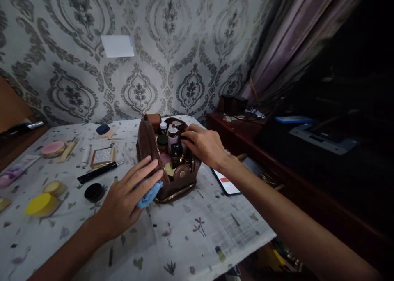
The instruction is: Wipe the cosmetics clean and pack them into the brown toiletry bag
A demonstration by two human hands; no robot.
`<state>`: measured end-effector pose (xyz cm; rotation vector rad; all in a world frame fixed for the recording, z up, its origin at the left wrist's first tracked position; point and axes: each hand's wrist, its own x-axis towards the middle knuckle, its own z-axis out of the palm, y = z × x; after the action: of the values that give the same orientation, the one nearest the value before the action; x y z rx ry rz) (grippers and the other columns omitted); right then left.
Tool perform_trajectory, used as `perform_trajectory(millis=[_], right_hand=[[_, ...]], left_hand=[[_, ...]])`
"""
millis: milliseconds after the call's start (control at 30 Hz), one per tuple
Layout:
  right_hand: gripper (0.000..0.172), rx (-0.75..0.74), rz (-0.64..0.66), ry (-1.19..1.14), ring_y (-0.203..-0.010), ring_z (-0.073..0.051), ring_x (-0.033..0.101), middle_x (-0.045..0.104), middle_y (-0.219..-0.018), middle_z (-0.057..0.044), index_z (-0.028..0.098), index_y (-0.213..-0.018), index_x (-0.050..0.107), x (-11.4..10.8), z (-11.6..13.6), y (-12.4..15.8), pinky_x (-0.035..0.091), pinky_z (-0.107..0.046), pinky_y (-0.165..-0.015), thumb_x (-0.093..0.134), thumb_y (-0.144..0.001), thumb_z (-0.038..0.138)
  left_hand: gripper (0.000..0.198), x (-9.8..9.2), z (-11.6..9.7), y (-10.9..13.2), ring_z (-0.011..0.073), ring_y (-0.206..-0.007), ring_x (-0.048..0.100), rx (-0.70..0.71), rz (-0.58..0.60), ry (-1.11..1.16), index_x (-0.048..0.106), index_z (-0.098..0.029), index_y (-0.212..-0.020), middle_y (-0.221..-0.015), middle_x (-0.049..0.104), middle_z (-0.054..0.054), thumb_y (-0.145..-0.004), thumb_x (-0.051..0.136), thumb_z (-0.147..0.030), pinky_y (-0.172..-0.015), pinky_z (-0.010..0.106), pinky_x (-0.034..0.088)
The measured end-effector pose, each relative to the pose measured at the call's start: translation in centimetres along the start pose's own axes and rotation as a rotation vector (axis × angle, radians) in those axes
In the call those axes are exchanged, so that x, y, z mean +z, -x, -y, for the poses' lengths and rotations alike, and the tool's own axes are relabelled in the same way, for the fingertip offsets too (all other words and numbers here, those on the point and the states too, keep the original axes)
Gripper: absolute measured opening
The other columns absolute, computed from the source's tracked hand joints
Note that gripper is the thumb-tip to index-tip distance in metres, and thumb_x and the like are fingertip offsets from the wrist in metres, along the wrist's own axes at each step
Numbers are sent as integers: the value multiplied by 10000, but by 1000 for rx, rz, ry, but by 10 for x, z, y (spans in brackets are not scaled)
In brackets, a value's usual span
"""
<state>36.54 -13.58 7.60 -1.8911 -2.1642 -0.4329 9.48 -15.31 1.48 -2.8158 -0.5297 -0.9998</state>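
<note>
A brown cosmetics bag (172, 187) stands unzipped on the cloth-covered table, filled with several bottles and jars. Among them are a pale bottle with a shiny cap (172, 137), a dark-lidded jar (162, 142) and a small white-capped bottle (163, 127). My left hand (132, 194) has a crumpled blue cloth (150, 194) tucked under its fingers, and its fingertips rest against the bag's near left side. From the right, my right hand (205, 144) reaches over the bag's rim with bent fingers. Its fingertips are partly hidden inside, and what they grip cannot be made out.
Left on the table lie a black pen-like tool (100, 172), a glittery compact (103, 157), a black round lid (94, 192), a yellow-lidded jar (41, 205), a pink compact (53, 148) and a blue-lidded jar (104, 130). A phone (227, 183) lies right of the bag.
</note>
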Motion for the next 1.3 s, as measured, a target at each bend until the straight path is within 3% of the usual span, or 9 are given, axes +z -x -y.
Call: perform_trajectory(millis=[333, 567, 833, 900, 967, 1100, 1200, 1300], right_hand=[[321, -19, 117, 104, -886, -195, 674, 615, -1318, -63, 221, -1097, 748, -10, 3, -1, 421, -291, -637, 465, -999, 335], [291, 25, -8, -4, -900, -197, 670, 649, -1255, -49, 228, -1063, 746, -8, 0, 5, 437, -302, -671, 479, -989, 315], [203, 55, -28, -25, -867, -212, 637, 640, -1228, -93, 195, -970, 728, -9, 2, 10, 451, -308, -677, 535, -920, 236], [216, -21, -101, -14, -972, -249, 622, 641, -1238, -120, 177, -1008, 720, -6, 6, 7, 476, -342, -768, 527, -913, 200], [263, -187, -164, -11, -1138, -286, 568, 625, -1298, -138, 164, -1106, 699, -1, 11, 2, 466, -396, -901, 528, -906, 161], [302, -503, -125, 11, -1374, -296, 408, 577, -1410, -112, 185, -1190, 682, 15, 18, -10, 321, -482, -1107, 550, -918, 170], [242, -486, -55, 74, -1396, -308, 386, 572, -1413, -104, 197, -1111, 720, 21, 16, -17, 253, -510, -1142, 581, -914, 205], [206, -441, -5, 104, -1355, -313, 421, 577, -1388, -123, 177, -1048, 742, 17, 12, -19, 270, -501, -1127, 613, -904, 250]], left_hand=[[597, 1, 2, 1, 309, -1464, 346, 3, 6, 18, 351, -209, -1522, -1533, 444, 116, -939, 387, -88, -1040, 468, 542], [583, -1, 0, 1, 308, -1462, 348, -1, 16, 11, 363, -202, -1508, -1521, 457, 124, -939, 387, -82, -997, 461, 568], [552, -6, 0, 0, 307, -1464, 346, 18, 39, -45, 399, -174, -1474, -1515, 463, 139, -932, 400, -68, -935, 414, 600], [551, -5, 0, 0, 304, -1461, 353, 20, 36, -57, 403, -175, -1471, -1507, 474, 137, -931, 397, -65, -930, 407, 602], [547, -5, 0, 0, 302, -1459, 356, 19, 32, -62, 405, -178, -1471, -1508, 474, 133, -935, 391, -69, -930, 402, 602], [535, -4, -1, 1, 307, -1462, 349, 1, 40, -68, 398, -180, -1479, -1516, 466, 132, -950, 388, -98, -912, 370, 606], [543, -4, -1, 2, 305, -1460, 353, -6, 43, -72, 385, -188, -1490, -1514, 471, 130, -954, 390, -104, -818, 308, 624], [557, -5, -1, 4, 301, -1466, 342, -9, 58, -78, 365, -201, -1503, -1529, 454, 125, -955, 394, -106, -694, 245, 614]])
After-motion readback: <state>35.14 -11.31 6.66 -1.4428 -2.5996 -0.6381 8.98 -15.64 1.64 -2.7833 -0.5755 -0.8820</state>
